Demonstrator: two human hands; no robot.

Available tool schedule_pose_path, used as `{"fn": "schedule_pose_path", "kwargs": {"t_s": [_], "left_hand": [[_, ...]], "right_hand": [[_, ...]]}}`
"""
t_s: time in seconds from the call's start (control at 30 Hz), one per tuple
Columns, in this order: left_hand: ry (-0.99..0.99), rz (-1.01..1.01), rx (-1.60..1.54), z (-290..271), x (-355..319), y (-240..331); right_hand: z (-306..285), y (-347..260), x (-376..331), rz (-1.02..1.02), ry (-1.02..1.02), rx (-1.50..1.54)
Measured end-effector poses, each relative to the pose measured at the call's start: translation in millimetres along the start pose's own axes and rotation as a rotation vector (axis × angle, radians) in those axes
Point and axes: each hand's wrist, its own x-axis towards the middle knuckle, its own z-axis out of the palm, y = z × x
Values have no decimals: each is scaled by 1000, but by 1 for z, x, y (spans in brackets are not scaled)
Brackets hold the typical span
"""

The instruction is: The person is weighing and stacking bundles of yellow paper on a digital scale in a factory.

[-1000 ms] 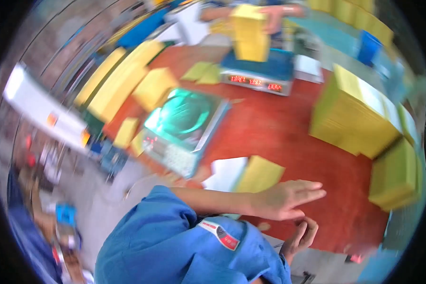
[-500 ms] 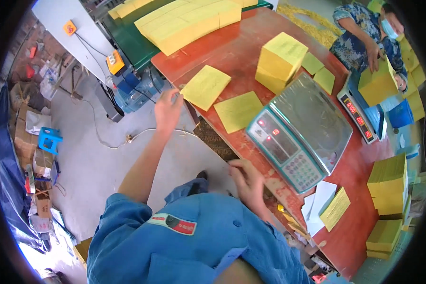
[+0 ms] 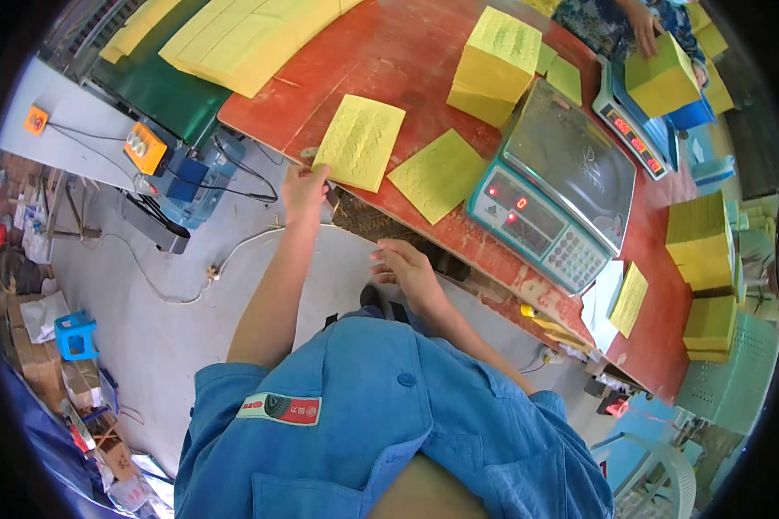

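Swung left, putting yellow paper (image 3: 361, 143) within grasp; touching with left hand (image 3: 304, 192), cannot tell if pinching; with right hand (image 3: 409, 270) empty, fingers parted.

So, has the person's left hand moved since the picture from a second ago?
Yes: the left hand has moved left. Against the near scale, it was to its right and is now to its left, by a yellow sheet.

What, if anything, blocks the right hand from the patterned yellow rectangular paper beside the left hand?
Nothing visible stands in the way: only the near edge of the red tabletop lies between the right hand and the patterned yellow rectangular paper. The left hand is at the paper's lower-left corner.
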Motion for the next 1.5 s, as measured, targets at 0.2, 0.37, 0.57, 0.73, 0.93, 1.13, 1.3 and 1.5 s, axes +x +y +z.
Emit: {"fn": "schedule_pose_path", "kwargs": {"t_s": [0.2,0.37,0.57,0.73,0.93,1.13,1.3,1.5], "left_hand": [[-49,-113,-164,-5,5,4],[-370,-126,-360,-44,-14,-20],[-550,-404,-234,-82,-82,-23],[-554,-160,-185,-65,-63,21],[-383,418,47,-18,-1,46],[-233,573,104,26,7,20],[-279,636,418,-18,8,24],[-516,347,39,39,-120,89]], "right_hand": [[10,1,15,-2,37,180],[9,-4,23,-23,67,287],[24,-6,40,-95,20,154],[23,-35,54,-432,52,-408],[16,-90,102,-802,170,-601],[8,-73,133,-769,300,-439],[34,-89,101,-777,352,-490],[-42,-103,-27,-854,304,-405]]}}
